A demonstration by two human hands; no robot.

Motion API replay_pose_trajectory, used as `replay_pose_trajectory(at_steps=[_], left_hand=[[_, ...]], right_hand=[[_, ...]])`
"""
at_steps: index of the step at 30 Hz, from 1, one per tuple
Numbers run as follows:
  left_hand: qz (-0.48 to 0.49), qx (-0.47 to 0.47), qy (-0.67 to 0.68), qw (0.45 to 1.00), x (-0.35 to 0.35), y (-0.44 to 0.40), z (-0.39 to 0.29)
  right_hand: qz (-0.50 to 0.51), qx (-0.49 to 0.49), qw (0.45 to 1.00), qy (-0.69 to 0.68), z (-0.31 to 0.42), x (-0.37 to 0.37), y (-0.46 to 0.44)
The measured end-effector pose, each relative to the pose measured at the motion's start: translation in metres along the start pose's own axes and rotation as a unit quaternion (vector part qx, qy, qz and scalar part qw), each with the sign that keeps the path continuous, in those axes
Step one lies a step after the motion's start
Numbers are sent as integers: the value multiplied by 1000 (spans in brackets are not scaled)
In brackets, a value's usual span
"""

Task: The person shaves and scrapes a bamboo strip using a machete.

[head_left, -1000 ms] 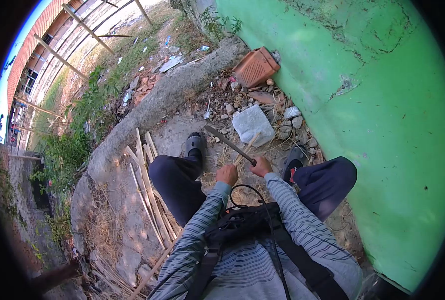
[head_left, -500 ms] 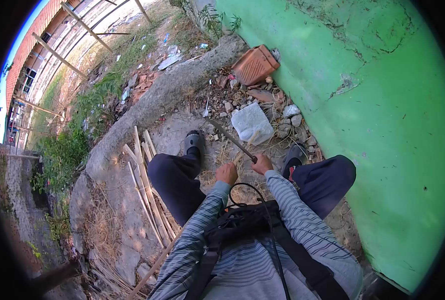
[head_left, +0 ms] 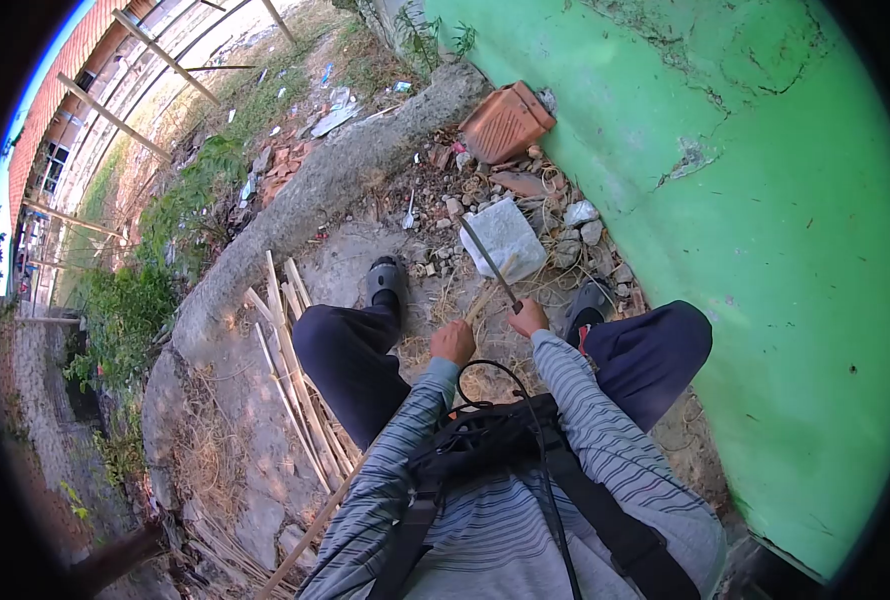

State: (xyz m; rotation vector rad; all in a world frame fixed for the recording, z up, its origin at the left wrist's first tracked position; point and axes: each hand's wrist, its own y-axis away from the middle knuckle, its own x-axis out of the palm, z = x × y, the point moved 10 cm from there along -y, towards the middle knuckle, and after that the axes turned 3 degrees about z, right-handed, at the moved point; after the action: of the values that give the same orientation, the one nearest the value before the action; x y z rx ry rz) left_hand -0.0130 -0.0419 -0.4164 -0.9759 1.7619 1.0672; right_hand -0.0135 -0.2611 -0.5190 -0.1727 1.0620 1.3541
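Observation:
My left hand (head_left: 453, 342) is closed around a pale bamboo strip (head_left: 483, 300). The strip's far end rests on a whitish stone block (head_left: 505, 238) on the ground between my feet. A long stick (head_left: 315, 532) emerges below my left forearm, roughly in line with the strip; whether they are one piece is hidden by the arm. In my right hand (head_left: 530, 318) is the handle of a long, narrow, dark-bladed knife (head_left: 489, 262). Its blade points forward and left, crossing in front of the block in this view.
Split bamboo strips (head_left: 293, 375) lie beside my left leg. An orange-brown plastic container (head_left: 507, 122) leans by the green wall (head_left: 765, 280) at my right. Rubble (head_left: 590, 232) lies around the block, and a raised concrete edge (head_left: 295, 215) curves along the left.
The knife blade has swung to the right, from left of the block to over its left part. My right hand has shifted slightly right; the left hand and strip have barely moved.

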Motion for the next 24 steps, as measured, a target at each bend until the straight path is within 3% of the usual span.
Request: replay_pose_trajectory(at_steps=[8,11,24], left_hand=[[49,-44,-6,998,-23,0,-6],[58,-83,4,995,-25,-2,0],[56,-107,42,992,-12,-7,17]], right_hand=[[10,-55,998,-42,20,6,33],[22,-152,988,-28,53,-2,49],[28,-109,994,-10,61,14,44]])
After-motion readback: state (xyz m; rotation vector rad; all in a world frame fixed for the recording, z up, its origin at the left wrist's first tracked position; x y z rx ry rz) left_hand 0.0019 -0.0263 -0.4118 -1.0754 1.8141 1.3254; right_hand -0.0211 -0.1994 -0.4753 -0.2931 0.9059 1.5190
